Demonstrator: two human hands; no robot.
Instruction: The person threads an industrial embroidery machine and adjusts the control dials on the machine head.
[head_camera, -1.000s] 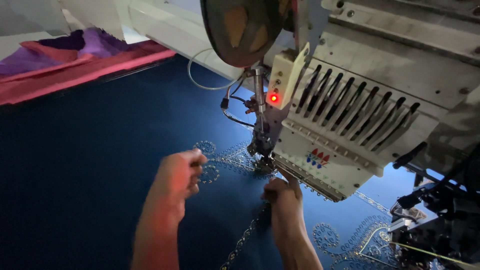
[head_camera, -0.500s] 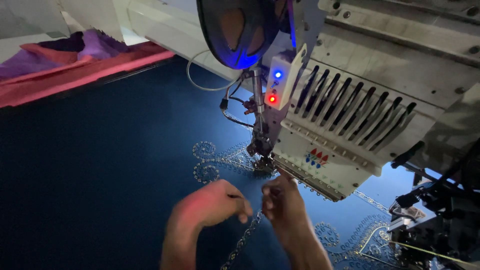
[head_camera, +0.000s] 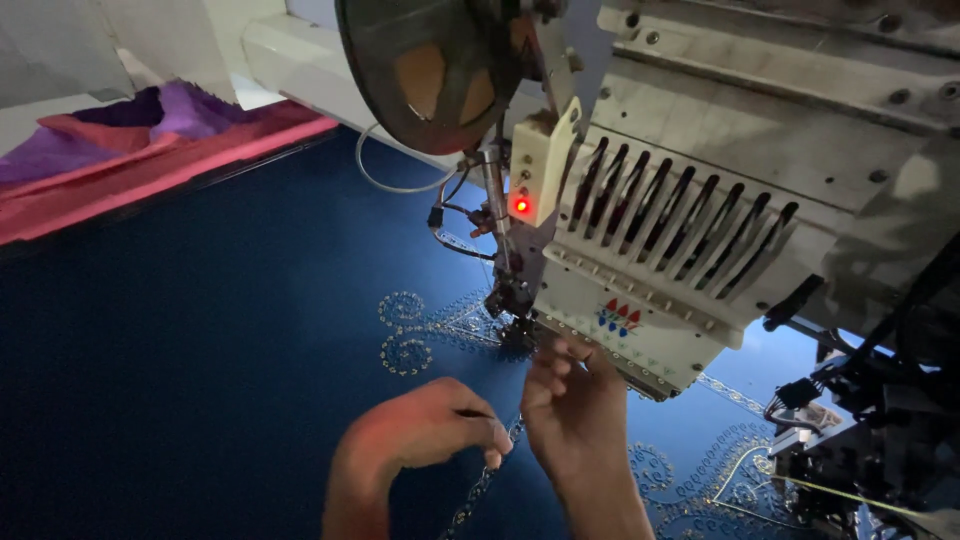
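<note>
Blue fabric lay stretched flat under the embroidery machine and covered almost the whole work bed. It looked thin and soft, but it seemed to be held under tension, so it would probably give only a little under a hand and should not be pulled sideways. At the far left edge a pink and purple cloth was lying in folds, well apart from the hands.

The machine head was pale, with a row of dark slots on its front and a round dark disc above. A small red light was shining beside the needle area. Just below the needle, a silver scroll pattern was already stitched on the fabric; it appeared raised and rather delicate, easy to snag.

The left hand rested low on the fabric, its fingers curled almost closed; whether they pinched something could not be told. The right hand was just beside it, fingers lifted towards the needle area and brought together as if holding a thread, but the thread itself was too fine to see. Such a thread would be light and easy to break, so a hold near its end with the fingertips looked safest.
</note>
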